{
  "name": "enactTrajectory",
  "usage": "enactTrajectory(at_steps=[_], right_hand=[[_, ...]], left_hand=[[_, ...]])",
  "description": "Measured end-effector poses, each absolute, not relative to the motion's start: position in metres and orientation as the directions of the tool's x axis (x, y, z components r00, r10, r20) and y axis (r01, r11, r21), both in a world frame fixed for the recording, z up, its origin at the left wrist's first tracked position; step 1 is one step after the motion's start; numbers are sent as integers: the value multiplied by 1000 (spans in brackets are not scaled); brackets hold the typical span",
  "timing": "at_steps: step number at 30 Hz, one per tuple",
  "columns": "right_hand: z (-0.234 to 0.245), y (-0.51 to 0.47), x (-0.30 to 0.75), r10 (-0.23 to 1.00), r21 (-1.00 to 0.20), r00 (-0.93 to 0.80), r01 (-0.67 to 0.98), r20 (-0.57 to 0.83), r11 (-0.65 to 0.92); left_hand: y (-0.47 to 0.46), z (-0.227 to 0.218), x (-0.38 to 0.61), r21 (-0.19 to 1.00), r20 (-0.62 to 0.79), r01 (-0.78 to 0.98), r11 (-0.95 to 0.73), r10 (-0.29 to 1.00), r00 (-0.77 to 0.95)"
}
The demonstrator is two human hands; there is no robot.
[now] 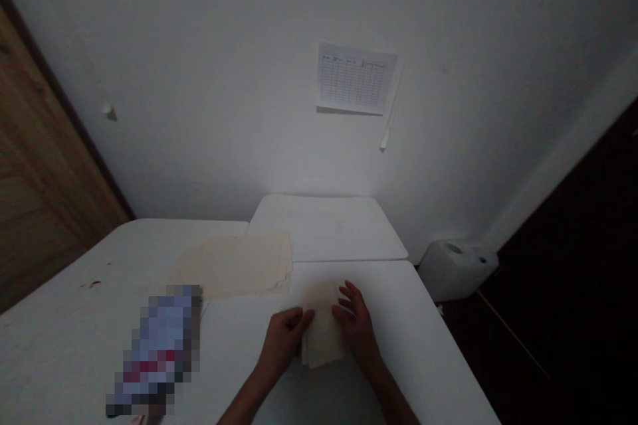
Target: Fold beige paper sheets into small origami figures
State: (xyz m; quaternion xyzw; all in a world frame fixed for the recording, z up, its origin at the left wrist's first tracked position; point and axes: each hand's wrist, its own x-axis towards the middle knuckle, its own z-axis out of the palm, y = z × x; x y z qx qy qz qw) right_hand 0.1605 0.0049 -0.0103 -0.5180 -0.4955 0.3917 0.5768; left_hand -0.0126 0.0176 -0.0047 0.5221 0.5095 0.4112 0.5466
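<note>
A small folded cream cloth (323, 335) lies on the white table (433, 372) in front of me. My left hand (285, 339) rests at its left edge with fingers curled onto the cloth. My right hand (355, 319) lies on its right side, fingers stretched and pressing it down. A stack of larger cream cloths (239, 264) sits on the table just beyond and to the left of my hands.
A blurred-out flat object (157, 352) lies on the table to the left. A second white tabletop (326, 226) stands against the wall behind. A printed sheet (355, 78) hangs on the wall. A white bin (456, 265) sits on the floor to the right. A wooden door (34, 186) stands left.
</note>
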Motion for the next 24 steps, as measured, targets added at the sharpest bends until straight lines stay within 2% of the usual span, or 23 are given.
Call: enactTrajectory(at_steps=[2, 4, 9, 15, 24], right_hand=[[-6, 12, 163, 988, -993, 144, -92, 54, 68], [-2, 16, 167, 997, -989, 70, -141, 29, 38], [-3, 19, 174, 996, -997, 44, 14, 78, 77], [-1, 14, 175, 993, -994, -56, 35, 99, 101], [6, 9, 172, 992, -986, -28, 108, 123, 125]], left_hand=[[12, -3, -8, 991, -115, 83, 102, 979, 170], [8, -1, -4, 991, -97, 109, 77, 977, 190], [6, 4, -3, 989, -44, 146, 17, 981, 189], [11, 13, -7, 994, -87, 62, 86, 996, 12], [12, 6, -10, 993, -77, 84, 79, 997, -27]])
